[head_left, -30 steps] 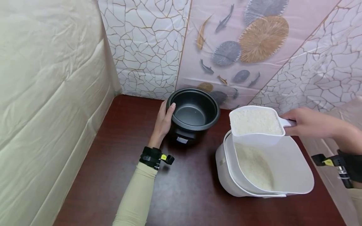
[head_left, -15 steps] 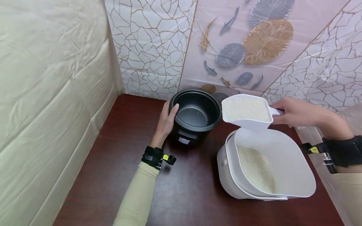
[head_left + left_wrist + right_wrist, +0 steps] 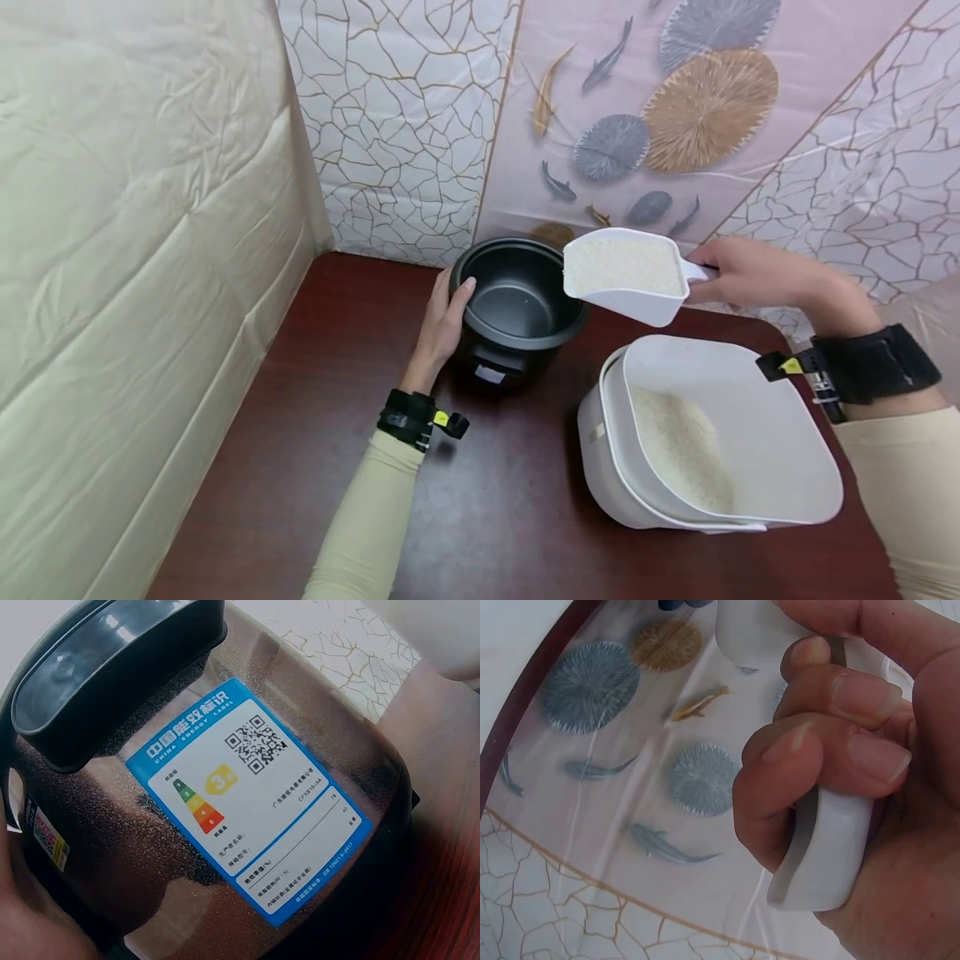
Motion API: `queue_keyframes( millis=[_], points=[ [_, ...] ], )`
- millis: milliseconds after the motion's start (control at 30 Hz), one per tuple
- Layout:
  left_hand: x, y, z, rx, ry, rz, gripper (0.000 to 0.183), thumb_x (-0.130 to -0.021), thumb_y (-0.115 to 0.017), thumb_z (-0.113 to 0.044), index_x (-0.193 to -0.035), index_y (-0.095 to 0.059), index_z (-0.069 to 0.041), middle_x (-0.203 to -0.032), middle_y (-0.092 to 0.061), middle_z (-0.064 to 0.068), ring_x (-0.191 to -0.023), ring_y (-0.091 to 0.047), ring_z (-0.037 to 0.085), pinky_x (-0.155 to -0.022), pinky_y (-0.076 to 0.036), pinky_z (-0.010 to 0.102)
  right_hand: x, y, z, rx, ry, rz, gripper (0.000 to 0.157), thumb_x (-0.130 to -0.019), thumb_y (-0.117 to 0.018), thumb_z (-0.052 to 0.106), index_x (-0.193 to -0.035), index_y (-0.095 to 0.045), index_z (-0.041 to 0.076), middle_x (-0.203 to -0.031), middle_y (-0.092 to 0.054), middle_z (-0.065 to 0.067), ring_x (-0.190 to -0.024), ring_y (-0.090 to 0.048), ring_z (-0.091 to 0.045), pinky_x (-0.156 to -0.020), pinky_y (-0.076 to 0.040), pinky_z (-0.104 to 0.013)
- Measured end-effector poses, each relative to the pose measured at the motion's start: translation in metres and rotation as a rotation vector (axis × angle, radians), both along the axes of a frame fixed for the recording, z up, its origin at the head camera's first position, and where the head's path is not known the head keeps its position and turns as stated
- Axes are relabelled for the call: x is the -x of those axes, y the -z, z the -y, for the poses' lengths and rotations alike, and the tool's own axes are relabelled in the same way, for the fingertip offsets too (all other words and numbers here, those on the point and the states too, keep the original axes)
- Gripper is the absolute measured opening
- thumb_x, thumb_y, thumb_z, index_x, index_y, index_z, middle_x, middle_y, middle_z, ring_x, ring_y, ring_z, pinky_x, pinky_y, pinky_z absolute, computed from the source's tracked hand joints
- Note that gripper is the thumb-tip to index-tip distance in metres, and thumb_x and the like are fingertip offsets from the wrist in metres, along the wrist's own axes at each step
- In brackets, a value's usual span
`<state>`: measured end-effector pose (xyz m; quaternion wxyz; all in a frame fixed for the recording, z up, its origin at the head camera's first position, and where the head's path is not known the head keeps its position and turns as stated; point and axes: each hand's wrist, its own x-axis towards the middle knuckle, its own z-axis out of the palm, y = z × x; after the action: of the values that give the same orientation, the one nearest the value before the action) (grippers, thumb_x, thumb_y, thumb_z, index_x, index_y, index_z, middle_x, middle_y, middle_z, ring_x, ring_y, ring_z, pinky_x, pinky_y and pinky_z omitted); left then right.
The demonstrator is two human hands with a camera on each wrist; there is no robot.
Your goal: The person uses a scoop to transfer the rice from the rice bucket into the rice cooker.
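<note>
A black rice cooker (image 3: pixel 491 350), lidless, stands near the back wall in the head view; its dark bowl holds no rice. My left hand (image 3: pixel 438 329) holds its left side, thumb at the rim. In the left wrist view, a blue-edged energy label (image 3: pixel 247 802) shows on the cooker's side. My right hand (image 3: pixel 765 271) grips a white scoop (image 3: pixel 637 310) heaped with white rice (image 3: pixel 618 262). Held nearly level, the scoop overlaps the cooker's right rim in the head view. Curled fingers (image 3: pixel 840 742) wrap the scoop's handle (image 3: pixel 832 862) in the right wrist view.
A white bin (image 3: pixel 787 450) with rice (image 3: pixel 678 450) inside stands on the dark red table (image 3: pixel 495 517), right of the cooker and below the right forearm. A cream cloth wall (image 3: pixel 150 250) rises at left. A patterned wall covering (image 3: pixel 397 150) lies behind.
My right hand has carried the full scoop left and away from me, from over the white bin to the cooker's right rim. My left hand stays on the cooker.
</note>
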<state>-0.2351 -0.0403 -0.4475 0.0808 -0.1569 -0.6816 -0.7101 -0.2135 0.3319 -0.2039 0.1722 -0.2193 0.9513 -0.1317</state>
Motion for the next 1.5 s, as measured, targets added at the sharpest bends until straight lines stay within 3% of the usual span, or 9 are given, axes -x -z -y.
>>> queue_keyframes(
  millis=[333, 633, 800, 1133, 1233, 1467, 1500],
  points=[
    [0.002, 0.003, -0.001, 0.0, 0.001, 0.006, 0.059, -0.11, -0.045, -0.05, -0.162, -0.042, -0.023, -0.161, -0.042, 0.003, -0.141, -0.046, 0.022, -0.117, -0.036, 0.051, 0.02, 0.007, 0.018, -0.012, -0.016, -0.002, 0.016, -0.099, -0.077, 0.022, -0.113, -0.075, 0.015, -0.069, -0.056, 0.001, -0.054, -0.056, -0.018, -0.052, -0.049, -0.032],
    [0.001, 0.001, 0.0, -0.02, 0.027, -0.01, 0.058, -0.113, -0.042, -0.04, -0.165, -0.038, -0.013, -0.163, -0.037, 0.013, -0.144, -0.042, 0.03, -0.117, -0.034, 0.055, 0.033, 0.013, 0.038, -0.02, -0.066, -0.029, 0.016, -0.099, -0.075, 0.022, -0.114, -0.075, 0.015, -0.074, -0.061, 0.001, -0.057, -0.058, -0.018, -0.054, -0.05, -0.033],
    [0.002, 0.004, 0.0, 0.005, -0.005, -0.054, 0.06, -0.112, -0.037, -0.049, -0.164, -0.04, -0.019, -0.162, -0.039, 0.009, -0.142, -0.043, 0.024, -0.116, -0.036, 0.051, 0.04, 0.015, 0.051, -0.019, -0.097, -0.058, 0.007, -0.098, -0.075, 0.02, -0.103, -0.075, 0.016, -0.071, -0.058, 0.001, -0.058, -0.055, -0.016, -0.056, -0.046, -0.031],
    [0.003, 0.004, 0.001, 0.03, -0.026, -0.015, 0.064, -0.111, -0.039, -0.053, -0.165, -0.038, -0.02, -0.162, -0.039, 0.008, -0.143, -0.043, 0.024, -0.117, -0.035, 0.051, 0.043, 0.03, 0.063, 0.001, -0.106, -0.049, 0.005, -0.096, -0.076, 0.015, -0.093, -0.073, 0.012, -0.068, -0.055, 0.002, -0.058, -0.052, -0.015, -0.055, -0.043, -0.03],
    [0.0, -0.001, 0.002, 0.033, -0.017, -0.01, 0.062, -0.112, -0.039, -0.046, -0.166, -0.037, -0.016, -0.163, -0.038, 0.012, -0.144, -0.042, 0.027, -0.118, -0.034, 0.052, 0.044, 0.034, 0.065, 0.002, -0.124, -0.059, 0.007, -0.096, -0.075, 0.014, -0.09, -0.071, 0.012, -0.067, -0.056, 0.003, -0.056, -0.052, -0.013, -0.054, -0.042, -0.029],
    [-0.019, -0.033, 0.007, 0.058, -0.003, -0.005, 0.06, -0.112, -0.04, -0.033, -0.163, -0.037, -0.001, -0.16, -0.039, 0.021, -0.141, -0.043, 0.031, -0.117, -0.036, 0.051, 0.045, 0.041, 0.069, 0.018, -0.15, -0.095, 0.011, -0.097, -0.073, 0.015, -0.087, -0.07, 0.014, -0.067, -0.054, 0.004, -0.057, -0.05, -0.013, -0.056, -0.041, -0.03],
    [-0.017, -0.031, 0.007, 0.057, -0.007, -0.003, 0.06, -0.112, -0.04, -0.033, -0.163, -0.037, -0.002, -0.16, -0.039, 0.021, -0.141, -0.043, 0.031, -0.117, -0.036, 0.051, 0.045, 0.041, 0.07, 0.015, -0.151, -0.101, 0.012, -0.096, -0.073, 0.016, -0.085, -0.069, 0.014, -0.066, -0.054, 0.004, -0.058, -0.05, -0.014, -0.056, -0.04, -0.03]
  ],
)
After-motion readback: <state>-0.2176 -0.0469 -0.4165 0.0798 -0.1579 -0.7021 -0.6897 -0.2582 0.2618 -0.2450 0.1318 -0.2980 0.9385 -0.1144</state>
